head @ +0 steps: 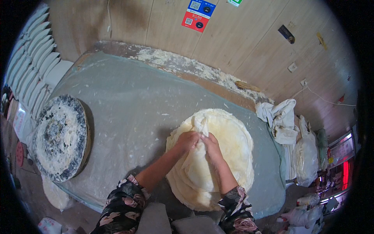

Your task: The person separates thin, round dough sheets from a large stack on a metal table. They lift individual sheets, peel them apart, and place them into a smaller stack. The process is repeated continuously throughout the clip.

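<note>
A stack of thin, round, pale dough sheets (233, 137) lies on the plastic-covered table in front of me. Part of the top sheet is gathered into a raised fold (201, 124) running away from me. My left hand (188, 140) pinches this fold from the left side. From the right, my right hand (211, 143) grips the same fold, its thumb close to the left fingers. The lower layers spread out beneath both forearms. My fingertips are partly hidden by the dough and by each other.
At the table's left edge rests a round, dark, flour-dusted pan or board (60, 137). White filled sacks (32, 55) are piled beyond it. A crumpled cloth (279, 120) and plastic bags (305, 155) sit at the right end. Flour coats the ledge (181, 63) along the wall, where a brush-like object (247, 86) lies.
</note>
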The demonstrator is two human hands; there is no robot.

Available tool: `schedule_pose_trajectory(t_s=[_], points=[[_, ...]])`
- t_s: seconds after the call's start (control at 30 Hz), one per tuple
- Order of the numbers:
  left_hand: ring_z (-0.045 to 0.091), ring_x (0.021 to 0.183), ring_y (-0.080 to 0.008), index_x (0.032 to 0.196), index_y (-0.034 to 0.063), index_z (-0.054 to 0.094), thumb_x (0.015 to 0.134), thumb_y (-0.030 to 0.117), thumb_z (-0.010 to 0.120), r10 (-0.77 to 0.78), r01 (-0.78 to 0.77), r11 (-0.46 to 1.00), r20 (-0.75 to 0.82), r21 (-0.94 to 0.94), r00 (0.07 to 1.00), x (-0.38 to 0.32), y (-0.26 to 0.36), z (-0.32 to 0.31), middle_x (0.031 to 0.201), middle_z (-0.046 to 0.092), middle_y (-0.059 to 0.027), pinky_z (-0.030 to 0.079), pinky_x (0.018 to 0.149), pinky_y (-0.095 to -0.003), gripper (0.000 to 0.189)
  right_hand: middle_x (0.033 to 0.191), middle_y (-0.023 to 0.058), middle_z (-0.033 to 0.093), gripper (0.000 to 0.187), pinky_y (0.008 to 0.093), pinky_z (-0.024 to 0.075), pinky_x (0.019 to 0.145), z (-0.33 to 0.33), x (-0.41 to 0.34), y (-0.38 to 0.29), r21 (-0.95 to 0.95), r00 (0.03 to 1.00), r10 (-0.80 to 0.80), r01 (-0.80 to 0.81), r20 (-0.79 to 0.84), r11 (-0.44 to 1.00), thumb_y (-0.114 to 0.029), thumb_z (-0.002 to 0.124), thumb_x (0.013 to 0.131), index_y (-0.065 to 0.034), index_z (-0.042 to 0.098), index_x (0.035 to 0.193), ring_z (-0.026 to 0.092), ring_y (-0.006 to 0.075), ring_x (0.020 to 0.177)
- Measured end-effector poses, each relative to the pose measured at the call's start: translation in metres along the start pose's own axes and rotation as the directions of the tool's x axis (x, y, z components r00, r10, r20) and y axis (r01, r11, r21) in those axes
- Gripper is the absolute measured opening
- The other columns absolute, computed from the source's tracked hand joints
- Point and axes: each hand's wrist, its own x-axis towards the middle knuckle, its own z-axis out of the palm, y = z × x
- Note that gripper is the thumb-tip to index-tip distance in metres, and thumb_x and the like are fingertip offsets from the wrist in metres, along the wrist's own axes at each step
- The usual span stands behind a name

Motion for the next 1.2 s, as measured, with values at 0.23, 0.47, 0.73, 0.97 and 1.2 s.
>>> schedule_pose_trajectory(t_s=[0.23, 0.47, 0.73, 0.97, 1.2], points=[[0.062, 0.083, -0.0230, 0.101, 0.0062, 0.065, 0.082, 0.025, 0.058, 0.301, -0.283, 0.953, -0.275, 0.106, 0.913, -0.024, -0.016, 0.023, 0.093, 0.065, -0.0120, 0.049, 0.068, -0.0318, 0.028, 0.096, 0.0094, 0.064, 0.037, 0.0330, 0.0502, 0.077, -0.025, -0.004, -0.004, -0.023, 0.993, 0.046, -0.049, -0.108, 0.999, 0.007, 0.057, 0.073, 0.0013, 0.057, 0.109, 0.062, 0.0200, 0.084], [0.057, 0.086, -0.0395, 0.119, 0.0007, 0.051, 0.078, 0.022, 0.062, 0.525, -0.152, 0.717, -0.385, 0.680, 0.759, -0.019, 0.004, 0.029, 0.103, 0.059, -0.0208, 0.046, 0.076, -0.0452, 0.047, 0.098, 0.0099, 0.065, 0.038, 0.0321, 0.0498, 0.079, -0.024, -0.014, -0.004, 0.078, 0.992, -0.017, 0.027, -0.122, 0.997, 0.010, 0.055, 0.072, 0.0026, 0.058, 0.109, 0.062, 0.0200, 0.085], [0.059, 0.079, -0.0381, 0.091, 0.0012, 0.060, 0.072, 0.025, 0.067, 0.370, -0.193, 0.810, -0.227, 0.554, 0.901, 0.030, -0.019, 0.018, 0.086, 0.062, -0.0210, 0.046, 0.073, -0.0446, 0.031, 0.099, 0.0109, 0.066, 0.039, 0.0334, 0.0515, 0.081, -0.053, -0.027, -0.026, 0.153, 0.999, 0.011, -0.005, -0.037, 0.988, 0.006, 0.058, 0.070, 0.0017, 0.058, 0.109, 0.064, 0.0213, 0.086], [0.061, 0.082, -0.0366, 0.079, 0.0029, 0.061, 0.070, 0.023, 0.065, 0.163, 0.000, 0.914, -0.369, 0.406, 0.915, 0.022, -0.027, -0.015, 0.083, 0.063, -0.0203, 0.047, 0.071, -0.0429, 0.022, 0.105, 0.0153, 0.063, 0.050, 0.0362, 0.0513, 0.087, -0.186, -0.075, -0.119, 0.003, 0.980, -0.086, 0.088, -0.180, 0.996, -0.003, 0.058, 0.069, 0.0013, 0.052, 0.118, 0.063, 0.0262, 0.094], [0.063, 0.072, -0.0243, 0.107, 0.0027, 0.059, 0.069, 0.013, 0.068, 0.013, 0.053, 0.989, -0.430, 0.141, 0.903, 0.004, -0.019, -0.020, 0.082, 0.065, -0.0140, 0.050, 0.065, -0.0359, 0.040, 0.110, 0.0168, 0.063, 0.056, 0.0378, 0.0547, 0.083, -0.287, -0.159, -0.289, -0.409, 0.973, -0.197, 0.132, -0.119, 0.903, -0.005, 0.064, 0.067, 0.0030, 0.051, 0.121, 0.065, 0.0256, 0.093]])
